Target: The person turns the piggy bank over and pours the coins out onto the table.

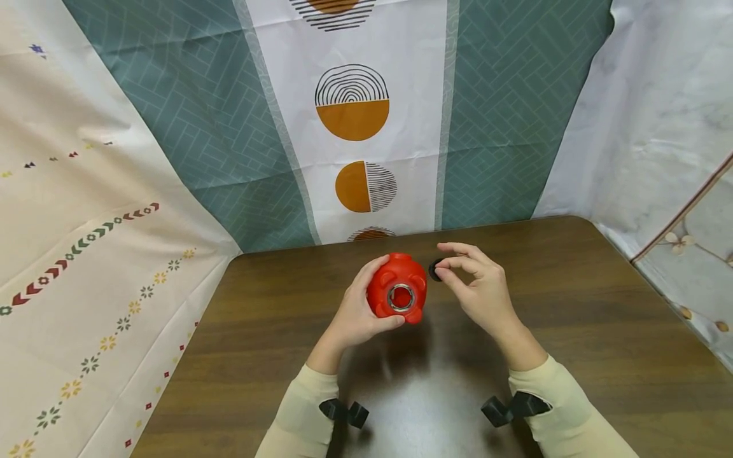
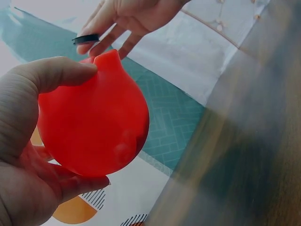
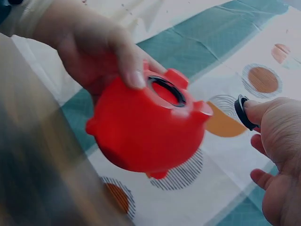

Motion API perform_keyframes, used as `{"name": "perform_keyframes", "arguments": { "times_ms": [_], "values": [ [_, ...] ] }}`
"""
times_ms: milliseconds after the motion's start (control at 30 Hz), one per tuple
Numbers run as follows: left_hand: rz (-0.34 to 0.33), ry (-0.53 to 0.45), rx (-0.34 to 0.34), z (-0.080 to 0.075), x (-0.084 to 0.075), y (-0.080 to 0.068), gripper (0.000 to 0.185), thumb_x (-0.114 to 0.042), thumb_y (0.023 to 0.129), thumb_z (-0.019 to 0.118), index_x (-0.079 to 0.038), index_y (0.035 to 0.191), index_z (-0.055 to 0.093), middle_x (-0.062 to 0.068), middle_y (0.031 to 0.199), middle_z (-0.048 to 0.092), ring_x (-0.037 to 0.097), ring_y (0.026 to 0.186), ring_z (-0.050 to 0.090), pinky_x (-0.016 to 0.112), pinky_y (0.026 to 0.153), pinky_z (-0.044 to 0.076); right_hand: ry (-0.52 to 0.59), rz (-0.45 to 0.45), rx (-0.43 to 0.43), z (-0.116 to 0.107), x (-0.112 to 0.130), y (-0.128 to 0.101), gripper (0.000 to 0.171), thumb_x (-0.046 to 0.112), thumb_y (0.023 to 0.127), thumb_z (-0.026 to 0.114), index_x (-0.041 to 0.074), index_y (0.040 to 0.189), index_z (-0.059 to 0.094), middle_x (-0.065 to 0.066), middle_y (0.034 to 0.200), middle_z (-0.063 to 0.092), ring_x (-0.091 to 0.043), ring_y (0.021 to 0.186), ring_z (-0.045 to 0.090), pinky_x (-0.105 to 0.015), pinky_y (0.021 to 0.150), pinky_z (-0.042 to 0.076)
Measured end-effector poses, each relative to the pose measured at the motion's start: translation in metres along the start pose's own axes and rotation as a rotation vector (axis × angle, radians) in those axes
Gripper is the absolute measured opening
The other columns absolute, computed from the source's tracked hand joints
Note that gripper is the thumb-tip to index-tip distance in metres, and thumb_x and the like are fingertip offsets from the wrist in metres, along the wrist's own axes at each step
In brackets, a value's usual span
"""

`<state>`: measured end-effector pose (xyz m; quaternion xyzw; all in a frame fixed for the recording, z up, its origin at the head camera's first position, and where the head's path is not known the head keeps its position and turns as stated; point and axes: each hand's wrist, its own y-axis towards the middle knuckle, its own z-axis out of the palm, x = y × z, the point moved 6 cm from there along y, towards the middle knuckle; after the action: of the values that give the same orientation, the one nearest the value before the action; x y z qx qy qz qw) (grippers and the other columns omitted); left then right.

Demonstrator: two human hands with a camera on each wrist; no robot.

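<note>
My left hand (image 1: 356,313) grips a round red piggy bank (image 1: 377,294) above the table, its underside turned toward the head camera. Stubby feet surround an open round hole (image 3: 167,92) in that underside. Just to the right, my right hand (image 1: 483,292) pinches a small black round stopper (image 1: 433,270) between thumb and fingers. The stopper (image 3: 241,112) is apart from the piggy bank (image 3: 146,127) in the right wrist view. In the left wrist view, my left thumb and fingers wrap the smooth red body (image 2: 99,117).
A brown wooden table (image 1: 258,362) lies beneath both hands. A teal and white patterned cloth (image 1: 498,108) hangs along its back edge. Cream cloth (image 1: 69,210) hangs on the left and pale cloth (image 1: 658,127) on the right.
</note>
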<state>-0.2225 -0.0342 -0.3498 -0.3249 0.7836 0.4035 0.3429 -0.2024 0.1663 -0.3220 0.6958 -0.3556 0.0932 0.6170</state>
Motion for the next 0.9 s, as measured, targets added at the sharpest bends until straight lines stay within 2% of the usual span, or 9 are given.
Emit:
{"name": "perform_keyframes", "arguments": {
  "times_ms": [133,267,367,500,600,733,900],
  "values": [
    [0.001,0.000,0.000,-0.001,-0.001,0.001,0.088,-0.004,0.069,0.081,-0.006,0.144,0.035,0.007,0.139,0.043,0.022,0.120,0.048,0.037,0.090,0.052,0.010,-0.002,-0.018,-0.009,0.010,0.007,0.013,-0.015,0.074,0.074,-0.004,0.079,0.070,-0.021,0.100,0.067,-0.034,0.092,0.063,-0.014,0.083,0.046],
    [0.003,0.007,-0.002,-0.001,-0.002,0.001,0.088,-0.004,0.069,0.081,-0.006,0.144,0.035,0.008,0.139,0.044,0.022,0.120,0.048,0.037,0.089,0.052,0.026,0.005,-0.017,-0.014,0.011,0.009,0.012,-0.016,0.074,0.073,-0.005,0.079,0.070,-0.021,0.094,0.067,-0.030,0.087,0.063,-0.015,0.078,0.049],
    [-0.001,0.008,0.001,0.000,-0.002,0.001,0.088,-0.004,0.069,0.081,-0.006,0.144,0.035,0.008,0.139,0.044,0.022,0.120,0.048,0.036,0.089,0.052,0.023,0.011,-0.009,-0.016,0.008,0.009,0.013,-0.016,0.074,0.073,-0.005,0.079,0.070,-0.019,0.091,0.067,-0.024,0.085,0.063,-0.014,0.069,0.050],
    [-0.001,-0.008,0.005,0.001,-0.001,0.000,0.089,-0.004,0.069,0.081,-0.006,0.145,0.034,0.007,0.139,0.043,0.021,0.120,0.048,0.036,0.089,0.052,-0.003,0.026,0.006,-0.022,0.001,0.007,0.012,-0.015,0.075,0.073,-0.004,0.079,0.070,-0.017,0.091,0.068,-0.017,0.083,0.063,-0.011,0.055,0.045],
    [0.006,-0.019,0.003,0.001,-0.002,0.001,0.089,-0.004,0.069,0.081,-0.006,0.145,0.035,0.006,0.139,0.044,0.020,0.120,0.048,0.036,0.090,0.052,-0.051,0.022,0.026,-0.027,-0.007,0.004,0.012,-0.013,0.074,0.075,-0.003,0.079,0.071,-0.015,0.091,0.068,-0.014,0.081,0.062,-0.010,0.056,0.045],
    [0.017,-0.017,0.009,0.001,-0.003,0.001,0.088,-0.005,0.069,0.081,-0.006,0.145,0.035,0.007,0.139,0.044,0.021,0.120,0.048,0.036,0.090,0.052,-0.125,-0.004,0.063,-0.038,-0.030,-0.004,0.016,-0.010,0.072,0.078,0.003,0.080,0.074,-0.008,0.091,0.068,-0.009,0.080,0.061,-0.009,0.060,0.045],
    [0.016,-0.015,0.018,0.002,-0.002,0.001,0.088,-0.006,0.070,0.081,-0.007,0.145,0.035,0.006,0.138,0.044,0.020,0.120,0.048,0.036,0.090,0.052,-0.164,-0.030,0.124,-0.053,-0.058,-0.017,0.020,-0.005,0.071,0.080,0.011,0.082,0.076,0.002,0.093,0.068,-0.002,0.081,0.061,-0.009,0.055,0.045]
  ]
}}
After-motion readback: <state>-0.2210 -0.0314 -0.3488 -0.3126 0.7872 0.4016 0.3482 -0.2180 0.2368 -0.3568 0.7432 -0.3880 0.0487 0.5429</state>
